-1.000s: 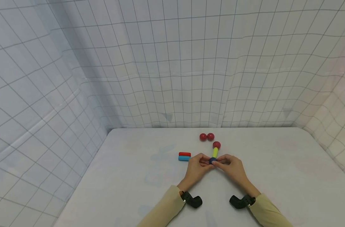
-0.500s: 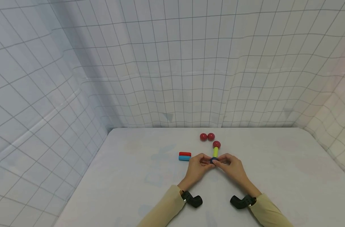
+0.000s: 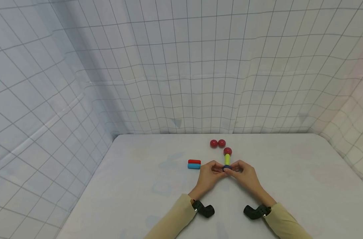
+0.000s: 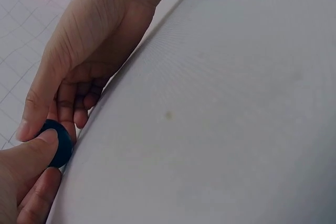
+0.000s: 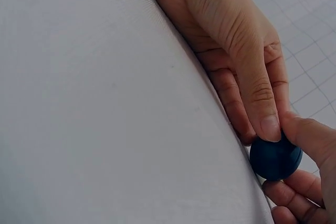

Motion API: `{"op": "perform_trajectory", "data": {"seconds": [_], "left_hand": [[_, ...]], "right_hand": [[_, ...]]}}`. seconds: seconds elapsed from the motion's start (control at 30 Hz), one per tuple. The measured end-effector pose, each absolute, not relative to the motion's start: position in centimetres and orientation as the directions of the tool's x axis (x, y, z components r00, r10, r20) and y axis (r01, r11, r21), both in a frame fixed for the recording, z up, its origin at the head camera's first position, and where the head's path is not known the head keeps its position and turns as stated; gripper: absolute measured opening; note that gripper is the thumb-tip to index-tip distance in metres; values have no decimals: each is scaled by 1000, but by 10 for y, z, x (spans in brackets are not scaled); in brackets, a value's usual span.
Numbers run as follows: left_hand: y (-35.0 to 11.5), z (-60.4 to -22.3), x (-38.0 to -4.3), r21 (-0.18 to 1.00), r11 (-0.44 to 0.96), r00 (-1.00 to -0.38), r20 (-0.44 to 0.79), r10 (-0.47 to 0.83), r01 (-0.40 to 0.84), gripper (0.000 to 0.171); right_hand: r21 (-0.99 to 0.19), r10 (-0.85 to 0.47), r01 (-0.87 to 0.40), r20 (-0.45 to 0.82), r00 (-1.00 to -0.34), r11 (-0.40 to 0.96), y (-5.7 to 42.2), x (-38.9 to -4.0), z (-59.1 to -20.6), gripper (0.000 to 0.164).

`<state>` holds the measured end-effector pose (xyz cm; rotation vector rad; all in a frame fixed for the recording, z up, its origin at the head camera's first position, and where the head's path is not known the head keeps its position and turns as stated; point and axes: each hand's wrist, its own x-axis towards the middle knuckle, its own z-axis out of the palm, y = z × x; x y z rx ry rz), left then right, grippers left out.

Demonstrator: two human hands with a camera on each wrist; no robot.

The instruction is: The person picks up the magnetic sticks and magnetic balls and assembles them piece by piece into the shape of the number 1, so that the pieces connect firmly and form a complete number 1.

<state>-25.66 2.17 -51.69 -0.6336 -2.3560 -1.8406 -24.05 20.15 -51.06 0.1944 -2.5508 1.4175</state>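
Note:
A dark blue ball (image 3: 227,167) is pinched between both hands low over the white table. The left hand (image 3: 208,175) holds it from the left with thumb and fingers, and the right hand (image 3: 246,175) grips it from the right. In the right wrist view the glossy ball (image 5: 275,160) shows with thumbs of both hands on it. A short yellow-green rod (image 3: 227,159) runs from the ball straight away to a red ball (image 3: 227,151), touching it. Neither wrist view shows the rod; the fingers partly cover the blue ball.
Two more red balls (image 3: 218,143) lie side by side farther back. A red rod (image 3: 194,161) and a light blue rod (image 3: 194,166) lie together just left of the left hand. A white gridded cloth (image 3: 199,83) hangs behind the table (image 3: 139,186) and at both sides.
Both hands have shifted slightly right with the blue ball. The yellow-green rod, slanted a second ago, now points nearly straight away, and its red ball sits a touch farther back.

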Motion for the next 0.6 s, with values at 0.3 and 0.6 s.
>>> {"op": "perform_trajectory", "data": {"seconds": [0.3, 0.6], "left_hand": [[23, -518, -257, 911, 167, -906, 324, 272, 376, 25], [20, -519, -259, 915, 188, -918, 305, 251, 356, 27]], "right_hand": [[-823, -15, -219, 247, -969, 524, 203, -241, -509, 27], [-824, -2, -215, 251, -968, 523, 208, -251, -517, 28]]}}
